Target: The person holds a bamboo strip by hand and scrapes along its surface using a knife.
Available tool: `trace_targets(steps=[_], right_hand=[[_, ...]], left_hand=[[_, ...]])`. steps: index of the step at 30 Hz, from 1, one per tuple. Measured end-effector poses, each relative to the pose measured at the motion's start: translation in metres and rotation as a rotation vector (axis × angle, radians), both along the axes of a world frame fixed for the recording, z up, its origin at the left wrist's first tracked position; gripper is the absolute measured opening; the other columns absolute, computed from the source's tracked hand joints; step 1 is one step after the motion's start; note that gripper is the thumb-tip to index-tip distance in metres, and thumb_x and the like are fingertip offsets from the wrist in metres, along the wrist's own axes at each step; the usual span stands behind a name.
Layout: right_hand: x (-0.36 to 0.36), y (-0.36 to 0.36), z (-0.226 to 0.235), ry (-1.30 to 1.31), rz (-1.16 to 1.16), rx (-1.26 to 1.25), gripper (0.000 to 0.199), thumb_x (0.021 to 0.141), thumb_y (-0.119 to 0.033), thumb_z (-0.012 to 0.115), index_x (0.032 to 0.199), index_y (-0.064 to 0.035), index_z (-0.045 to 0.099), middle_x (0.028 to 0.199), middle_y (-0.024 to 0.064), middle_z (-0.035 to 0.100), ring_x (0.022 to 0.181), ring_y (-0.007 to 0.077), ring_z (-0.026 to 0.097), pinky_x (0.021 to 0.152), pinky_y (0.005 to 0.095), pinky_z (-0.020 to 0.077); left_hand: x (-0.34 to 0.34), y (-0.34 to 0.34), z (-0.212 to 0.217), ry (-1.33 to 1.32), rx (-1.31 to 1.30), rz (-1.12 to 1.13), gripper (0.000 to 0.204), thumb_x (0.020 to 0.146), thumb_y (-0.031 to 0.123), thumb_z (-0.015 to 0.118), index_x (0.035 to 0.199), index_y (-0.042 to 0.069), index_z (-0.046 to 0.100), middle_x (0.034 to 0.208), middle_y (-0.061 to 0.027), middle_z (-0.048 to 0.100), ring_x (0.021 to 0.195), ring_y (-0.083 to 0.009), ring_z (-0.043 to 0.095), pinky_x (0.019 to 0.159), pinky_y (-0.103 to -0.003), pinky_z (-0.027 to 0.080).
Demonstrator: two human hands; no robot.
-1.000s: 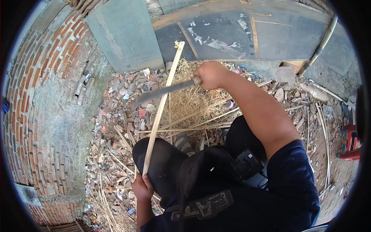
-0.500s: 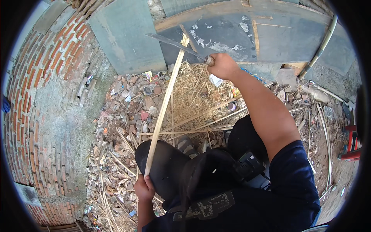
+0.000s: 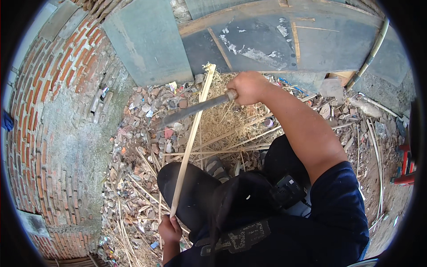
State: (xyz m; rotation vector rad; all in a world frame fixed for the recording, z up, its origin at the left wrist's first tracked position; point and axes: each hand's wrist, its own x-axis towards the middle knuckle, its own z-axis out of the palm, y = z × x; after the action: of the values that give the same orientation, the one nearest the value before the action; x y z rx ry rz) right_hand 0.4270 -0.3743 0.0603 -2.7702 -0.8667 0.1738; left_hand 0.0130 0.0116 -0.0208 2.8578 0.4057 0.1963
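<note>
A long pale strip of split bamboo or wood [image 3: 188,151] slants away from me, past my left knee, its far end frayed. My left hand [image 3: 170,229] is closed round the near end of the strip. My right hand [image 3: 250,88] grips the handle of a machete [image 3: 195,109], whose long grey blade points left and crosses the strip in its upper part. The blade looks slightly blurred, and I cannot tell whether it touches the strip.
Pale shavings [image 3: 227,122] lie heaped beyond my feet, with loose strips [image 3: 240,149] across rubble. A brick wall [image 3: 53,133] rises at left; grey-blue panels [image 3: 262,44] stand along the far side. A bamboo pole [image 3: 369,55] leans at the far right, above a red object [image 3: 405,167].
The machete has come down along the strip toward me, its blade tip swinging nearer. My left hand and the strip's near end have shifted slightly toward me.
</note>
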Motion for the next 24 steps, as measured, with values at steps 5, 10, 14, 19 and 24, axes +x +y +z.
trace_targets(steps=[5,10,14,19,24], right_hand=[[0.022,-0.020,-0.025,-0.004,-0.339,0.187,0.024,0.076,-0.021,0.065,0.098,-0.0129,0.072,0.092,0.0156,0.072,0.090,0.0348,0.069,0.080,0.0474,0.0555],[0.009,-0.010,-0.007,0.061,-0.330,0.248,0.028,0.080,-0.021,0.062,0.105,-0.0138,0.071,0.101,0.0143,0.072,0.097,0.0328,0.070,0.087,0.0458,0.0559],[-0.001,-0.005,-0.001,0.032,-0.215,0.200,0.023,0.077,-0.019,0.064,0.098,-0.0134,0.072,0.095,0.0129,0.072,0.093,0.0330,0.070,0.084,0.0471,0.0554],[-0.015,0.016,-0.003,-0.024,0.066,0.057,0.019,0.074,-0.019,0.067,0.092,-0.0136,0.073,0.087,0.0123,0.071,0.087,0.0336,0.070,0.076,0.0481,0.0554],[-0.004,0.024,-0.004,-0.049,-0.027,0.122,0.017,0.074,-0.020,0.066,0.090,-0.0148,0.071,0.085,0.0135,0.070,0.087,0.0339,0.069,0.078,0.0469,0.0556]], left_hand=[[0.004,0.004,-0.007,-0.068,0.107,0.000,0.038,0.100,0.036,0.048,0.078,0.005,0.048,0.060,-0.0219,0.055,0.056,-0.0472,0.057,0.048,-0.054,0.042],[0.003,0.001,-0.011,-0.094,0.095,-0.009,0.034,0.099,0.033,0.049,0.081,0.005,0.050,0.061,-0.0224,0.055,0.057,-0.0484,0.057,0.049,-0.055,0.042],[0.004,-0.001,-0.013,-0.068,0.084,0.005,0.032,0.101,0.030,0.046,0.086,0.002,0.051,0.063,-0.0242,0.057,0.059,-0.0494,0.058,0.051,-0.054,0.042],[0.008,-0.004,-0.001,-0.053,0.064,-0.033,0.030,0.101,0.028,0.044,0.088,0.002,0.052,0.065,-0.0244,0.057,0.061,-0.0492,0.059,0.053,-0.055,0.042],[0.003,0.000,-0.010,-0.029,0.059,-0.004,0.031,0.101,0.030,0.045,0.089,0.002,0.052,0.066,-0.0248,0.058,0.062,-0.0494,0.058,0.053,-0.054,0.042]])
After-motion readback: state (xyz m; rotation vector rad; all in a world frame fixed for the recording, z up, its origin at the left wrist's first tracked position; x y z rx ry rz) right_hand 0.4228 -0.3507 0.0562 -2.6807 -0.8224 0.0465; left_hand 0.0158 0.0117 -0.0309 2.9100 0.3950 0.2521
